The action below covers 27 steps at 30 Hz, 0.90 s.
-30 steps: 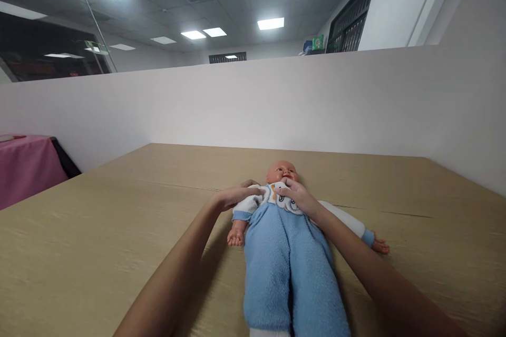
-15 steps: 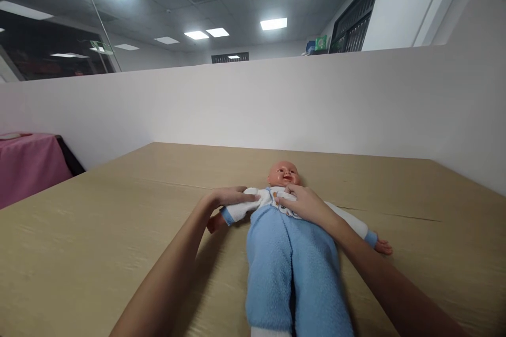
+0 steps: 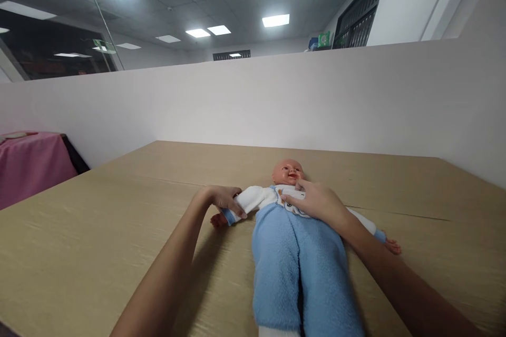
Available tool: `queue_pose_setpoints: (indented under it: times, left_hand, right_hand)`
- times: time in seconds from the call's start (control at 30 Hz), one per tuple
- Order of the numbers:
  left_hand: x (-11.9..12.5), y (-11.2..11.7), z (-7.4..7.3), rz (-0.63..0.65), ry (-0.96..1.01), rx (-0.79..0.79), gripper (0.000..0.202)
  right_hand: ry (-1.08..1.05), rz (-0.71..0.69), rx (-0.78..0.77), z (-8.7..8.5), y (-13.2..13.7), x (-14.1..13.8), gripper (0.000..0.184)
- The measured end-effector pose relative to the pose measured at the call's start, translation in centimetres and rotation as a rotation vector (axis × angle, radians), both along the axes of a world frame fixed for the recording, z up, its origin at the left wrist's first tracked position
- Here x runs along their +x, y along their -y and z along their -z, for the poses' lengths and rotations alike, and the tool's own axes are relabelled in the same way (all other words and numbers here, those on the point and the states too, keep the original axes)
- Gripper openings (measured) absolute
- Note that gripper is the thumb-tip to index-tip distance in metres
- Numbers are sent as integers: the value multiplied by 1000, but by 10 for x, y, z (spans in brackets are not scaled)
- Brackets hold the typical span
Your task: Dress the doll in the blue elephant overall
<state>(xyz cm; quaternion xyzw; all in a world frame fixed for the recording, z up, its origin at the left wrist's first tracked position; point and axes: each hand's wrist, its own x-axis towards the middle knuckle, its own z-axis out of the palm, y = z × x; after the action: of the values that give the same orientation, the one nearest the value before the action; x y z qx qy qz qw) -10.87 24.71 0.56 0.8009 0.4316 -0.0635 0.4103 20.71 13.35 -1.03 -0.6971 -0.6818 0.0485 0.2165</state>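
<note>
A baby doll (image 3: pixel 288 171) lies on its back on a tan table (image 3: pixel 79 253), head away from me. It wears a light blue fleece romper (image 3: pixel 292 268) with white sleeves. My left hand (image 3: pixel 223 201) grips the doll's arm at the blue cuff of the white sleeve (image 3: pixel 253 198), stretched out to the left. My right hand (image 3: pixel 316 202) rests on the doll's chest, with its fingers pinching the white bib just under the chin. The doll's other arm (image 3: pixel 389 245) sticks out to the right past my right forearm.
White partition walls (image 3: pixel 253 105) close off the table at the back and right. A pink cloth-covered surface (image 3: pixel 27 166) stands at the far left. Ceiling lights and a dark window show above the partition.
My left hand has slid from the doll's shoulder down to its wrist and drawn that arm out to the left. My right hand has shifted from the chin onto the chest.
</note>
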Motion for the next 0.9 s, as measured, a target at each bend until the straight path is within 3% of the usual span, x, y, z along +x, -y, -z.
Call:
queue_pose_setpoints:
  times: [0.13, 0.23, 0.37, 0.5, 0.6, 0.67, 0.73, 0.8, 0.9]
  left_hand:
    - [1, 1, 3, -30, 9, -15, 81]
    - [2, -1, 5, -23, -13, 17, 82]
    - [-2, -2, -5, -43, -52, 100, 88]
    - [7, 21, -35, -60, 9, 289, 89]
    - [50, 60, -54, 49, 281, 559, 66]
    - [96, 86, -54, 170, 445, 693, 51]
    - [142, 105, -43, 211, 460, 839, 48]
    - [178, 114, -24, 232, 353, 909, 54]
    - [201, 112, 3, 224, 279, 967, 46]
  right_hand:
    - [24, 63, 24, -5, 14, 15, 56]
    - [-22, 42, 68, 4, 40, 37, 48]
    - [25, 55, 196, 38, 97, 97, 56]
    - [4, 68, 219, 85, 156, 171, 67]
    - [-9, 82, 189, 107, 176, 197, 78]
    - [-20, 66, 174, 108, 174, 194, 82]
    - [-57, 15, 182, 101, 164, 183, 78]
    - [-118, -38, 175, 89, 151, 170, 62]
    - [-197, -6, 155, 71, 138, 156, 43]
